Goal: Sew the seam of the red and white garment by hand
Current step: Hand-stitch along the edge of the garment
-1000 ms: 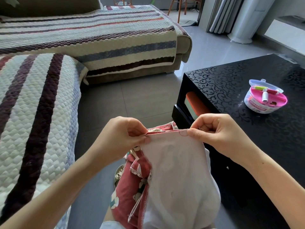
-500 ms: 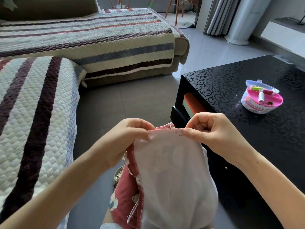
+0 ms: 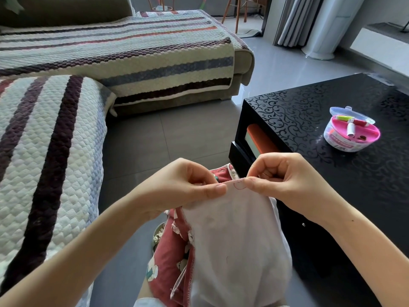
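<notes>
Red and white garment (image 3: 234, 240) held up over the lap, white side facing up. Top edge pinched between thumb and fingers of left hand (image 3: 183, 187) and likewise of right hand (image 3: 285, 180), with a small loop of red thread (image 3: 240, 185) between them. Left thumb lying over part of that edge. At right, black patterned coffee table (image 3: 332, 103) bearing an open pink sewing kit (image 3: 352, 131), well apart from the hands. At left, striped sofa cover (image 3: 55, 140). Against a second ago: hands closer together, left thumb further along the edge toward the right hand.

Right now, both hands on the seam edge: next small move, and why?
Probably the right hand pulls away to tighten the stitch: a slack red thread loop lies at the edge of the garment, between it and the left hand, which pinches the fabric. No needle is visible.
</notes>
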`<action>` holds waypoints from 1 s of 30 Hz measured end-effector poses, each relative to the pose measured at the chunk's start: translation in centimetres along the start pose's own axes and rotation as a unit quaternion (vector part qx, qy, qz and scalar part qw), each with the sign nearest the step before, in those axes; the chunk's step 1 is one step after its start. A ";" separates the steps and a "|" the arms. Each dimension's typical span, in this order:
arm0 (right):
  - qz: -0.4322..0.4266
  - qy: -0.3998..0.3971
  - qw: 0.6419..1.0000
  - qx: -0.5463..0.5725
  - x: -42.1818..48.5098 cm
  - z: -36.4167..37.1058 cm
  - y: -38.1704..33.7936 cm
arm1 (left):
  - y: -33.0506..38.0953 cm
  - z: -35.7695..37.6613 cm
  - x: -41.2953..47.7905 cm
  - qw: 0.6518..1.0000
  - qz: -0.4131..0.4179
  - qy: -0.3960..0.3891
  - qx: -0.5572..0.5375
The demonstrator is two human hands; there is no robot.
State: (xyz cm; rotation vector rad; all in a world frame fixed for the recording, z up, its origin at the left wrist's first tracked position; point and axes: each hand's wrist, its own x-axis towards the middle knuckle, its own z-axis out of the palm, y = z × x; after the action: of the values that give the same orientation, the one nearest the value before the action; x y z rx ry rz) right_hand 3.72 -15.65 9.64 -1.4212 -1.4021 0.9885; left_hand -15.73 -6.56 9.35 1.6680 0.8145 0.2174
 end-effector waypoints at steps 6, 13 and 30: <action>-0.016 -0.012 1.000 -0.012 -0.4 0.0 -0.2 | -0.1 -0.5 -0.2 0.996 0.086 0.001 0.040; -0.019 -0.014 1.000 -0.015 -0.5 -0.2 -0.2 | -0.2 0.8 -0.6 0.993 0.102 0.059 0.005; 0.034 0.009 0.999 0.023 -0.2 0.2 0.2 | -0.8 2.9 -0.2 0.989 0.008 0.081 -0.122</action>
State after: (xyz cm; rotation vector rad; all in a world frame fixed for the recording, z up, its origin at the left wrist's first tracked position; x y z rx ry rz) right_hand 3.63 -15.86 9.37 -1.4478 -1.3172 1.0433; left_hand -14.60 -8.99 7.86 1.4399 0.8593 0.4496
